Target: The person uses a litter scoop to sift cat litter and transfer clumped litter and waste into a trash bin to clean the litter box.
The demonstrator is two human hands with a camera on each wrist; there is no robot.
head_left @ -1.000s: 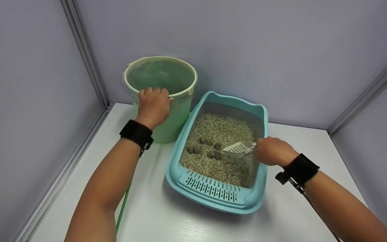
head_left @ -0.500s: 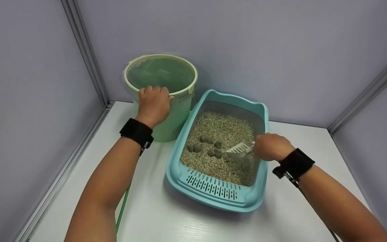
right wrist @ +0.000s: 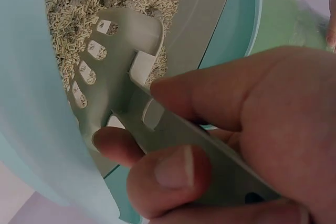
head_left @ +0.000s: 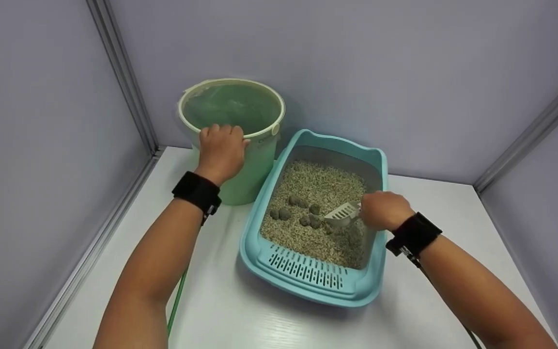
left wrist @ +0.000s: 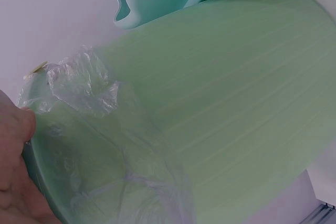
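- The handle of the slotted scoop is pinched between the thumb and curled fingers of the right hand; the grip sits at the handle's root, just behind the bowl.
- The scoop's bowl is held low over the pellet litter, its front edge just beside the dark clumps near the middle of the tray; whether it touches them cannot be told.
- The scoop is judged light, stiff plastic; a hold near the bowl should give firm control, while the smooth handle could twist under load.
- The clumps are judged crumbly, so they are likely best lifted from beneath.
- The rim of the green bucket is gripped by the left hand, fingers curled over the edge onto the clear liner bag.
- The bucket is judged light and easily tipped; the liner looks thin and slippery.
- The teal litter tray stands on the white table, touching or just beside the bucket.
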